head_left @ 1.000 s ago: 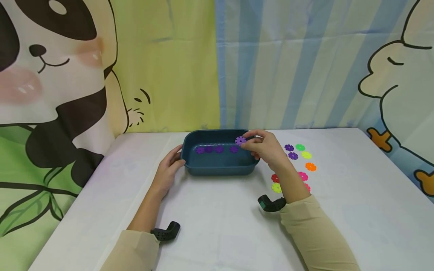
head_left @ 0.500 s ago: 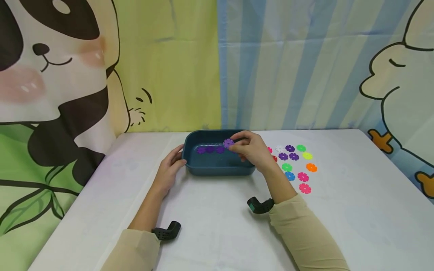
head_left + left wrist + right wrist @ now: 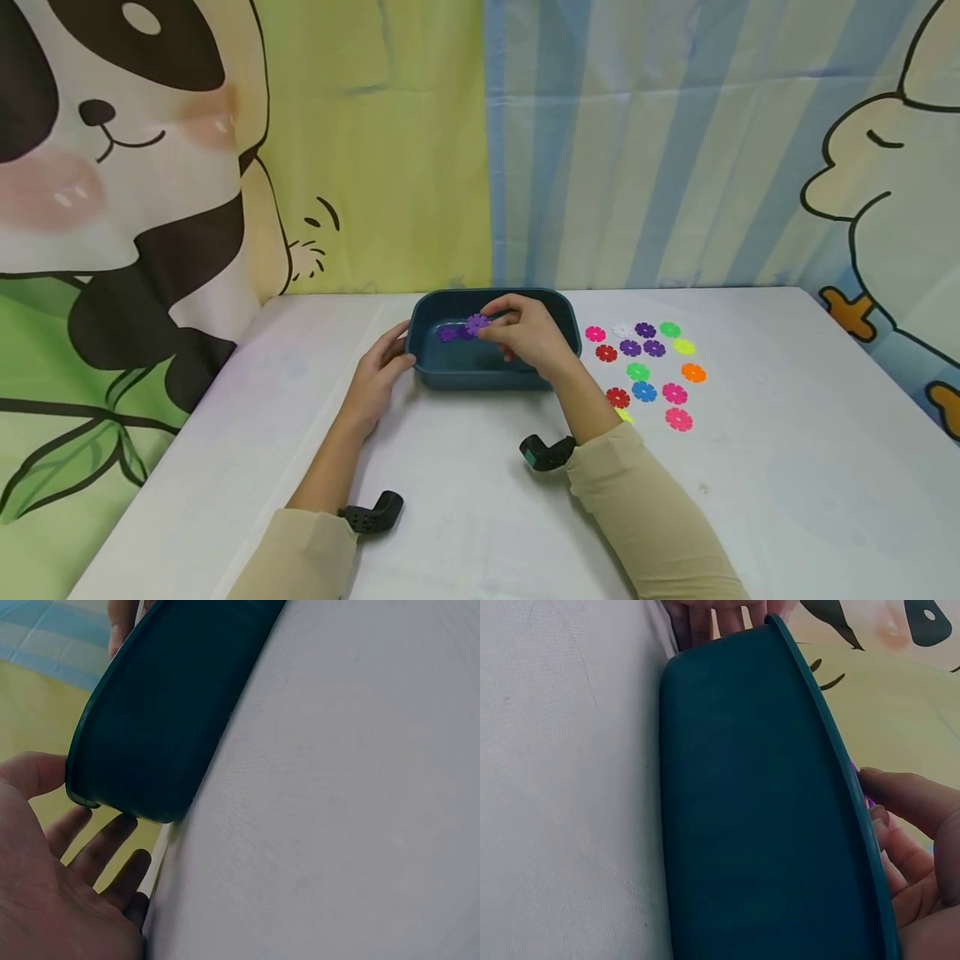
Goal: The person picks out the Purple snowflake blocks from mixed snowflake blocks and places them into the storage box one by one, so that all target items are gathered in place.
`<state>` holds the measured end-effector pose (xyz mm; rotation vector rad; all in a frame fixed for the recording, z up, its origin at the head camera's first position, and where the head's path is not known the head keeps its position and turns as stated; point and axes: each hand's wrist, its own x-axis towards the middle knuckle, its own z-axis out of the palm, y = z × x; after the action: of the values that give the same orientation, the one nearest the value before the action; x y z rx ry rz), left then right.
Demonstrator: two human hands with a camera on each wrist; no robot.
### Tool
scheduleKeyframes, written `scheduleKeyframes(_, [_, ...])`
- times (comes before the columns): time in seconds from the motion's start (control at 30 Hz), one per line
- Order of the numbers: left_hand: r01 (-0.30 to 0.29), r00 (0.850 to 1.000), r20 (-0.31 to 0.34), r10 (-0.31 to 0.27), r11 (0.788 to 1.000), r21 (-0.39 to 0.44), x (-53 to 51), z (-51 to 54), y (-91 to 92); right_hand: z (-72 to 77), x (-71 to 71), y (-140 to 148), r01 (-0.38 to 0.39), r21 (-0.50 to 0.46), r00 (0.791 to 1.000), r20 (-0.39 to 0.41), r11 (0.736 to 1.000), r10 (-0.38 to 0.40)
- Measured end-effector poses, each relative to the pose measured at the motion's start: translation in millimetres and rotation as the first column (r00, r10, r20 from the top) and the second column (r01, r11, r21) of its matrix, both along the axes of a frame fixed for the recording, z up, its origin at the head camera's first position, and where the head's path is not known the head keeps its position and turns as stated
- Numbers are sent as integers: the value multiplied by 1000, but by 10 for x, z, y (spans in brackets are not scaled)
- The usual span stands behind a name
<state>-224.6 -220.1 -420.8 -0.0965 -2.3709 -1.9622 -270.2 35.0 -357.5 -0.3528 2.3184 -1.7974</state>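
At the left end of a dark teal plastic basin (image 3: 480, 379), my left hand (image 3: 372, 379) holds the wall, its thumb near the front corner and its fingers along the end. In the left wrist view the thumb tip meets the rim (image 3: 80, 742), with fingertips against the outer wall. Over the inside of the basin, my right hand (image 3: 525, 333) pinches a purple snowflake disc (image 3: 476, 324) between thumb and fingers. Purple discs (image 3: 447, 334) lie on the basin floor just left of it, partly covered. The right wrist view shows only a sliver of purple behind the rim.
Right of the basin, several loose snowflake discs lie spread on the white tablecloth, among them orange (image 3: 693, 372), blue (image 3: 644, 391), pink (image 3: 678, 418) and dark purple (image 3: 655, 348) ones. A printed curtain (image 3: 637, 150) hangs behind the table. Each wrist wears a black camera (image 3: 547, 453).
My right hand has moved left across the basin with the purple snowflake disc, uncovering more discs on the table. The left hand stays at the basin's left end.
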Motion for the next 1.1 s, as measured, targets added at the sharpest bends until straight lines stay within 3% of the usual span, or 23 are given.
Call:
scheduleKeyframes(0.37, [-1, 1000, -4, 1, 1000, -7, 2, 10, -1, -30, -52, -110, -21, 56, 1000, 7, 998, 20])
scheduleKeyframes(1.1, [-13, 1000, -17, 13, 1000, -9, 4, 4, 22, -82, -185, -299, -128, 188, 988, 112, 974, 108])
